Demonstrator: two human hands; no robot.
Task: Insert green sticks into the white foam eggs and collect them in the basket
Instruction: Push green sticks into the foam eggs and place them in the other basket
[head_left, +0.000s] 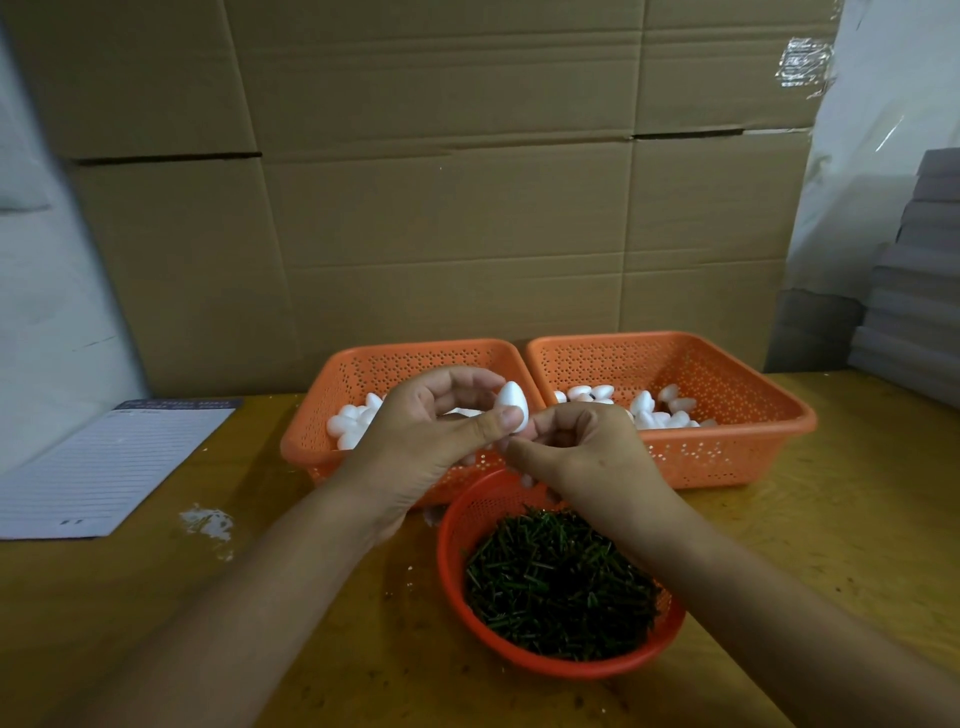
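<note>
My left hand (431, 441) pinches a white foam egg (511, 402) between thumb and fingers, held upright above the table. My right hand (582, 452) is right beside it with fingers curled at the egg's lower end; any stick in them is hidden. Below the hands sits a round red basket (452, 525) filled with short green sticks (561, 582). Behind it stand two orange rectangular baskets: the left basket (322, 395) holds plain white eggs (348, 423), and the right basket (737, 395) holds several eggs (644, 408) too.
A lined notepad (109, 462) lies at the left on the wooden table (831, 545). White foam crumbs (208, 522) lie beside it. Cardboard sheets (441, 182) stand behind the baskets, and grey stacked boards (919, 312) rise at the right.
</note>
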